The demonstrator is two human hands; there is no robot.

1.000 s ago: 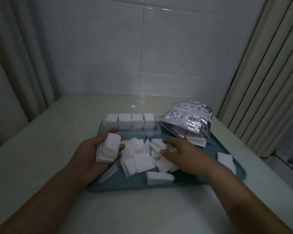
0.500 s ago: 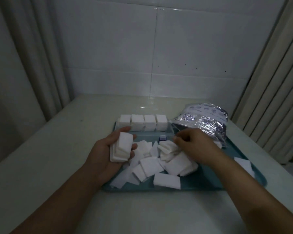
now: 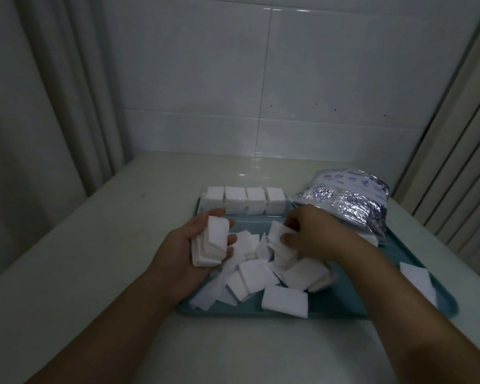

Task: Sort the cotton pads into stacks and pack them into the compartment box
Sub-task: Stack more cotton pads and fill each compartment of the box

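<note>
Loose white square cotton pads (image 3: pixel 261 275) lie scattered on a teal tray (image 3: pixel 344 311). At the tray's far edge stands a clear compartment box (image 3: pixel 244 202) with several upright stacks of pads in a row. My left hand (image 3: pixel 183 253) is at the tray's left side, palm up, holding a stack of pads (image 3: pixel 209 242). Over the middle of the pile, my right hand (image 3: pixel 316 234) pinches a pad (image 3: pixel 279 232) between thumb and fingers, lifted a little off the heap.
A crinkled silver plastic pad bag (image 3: pixel 349 202) lies on the tray's far right corner. One pad (image 3: pixel 416 275) sits apart near the right rim. The tray rests on a pale table against a tiled wall, with curtains on both sides.
My right hand moved from the pile's right side up to its middle and pinched a pad. The left hand kept its stack. The camera shifted left.
</note>
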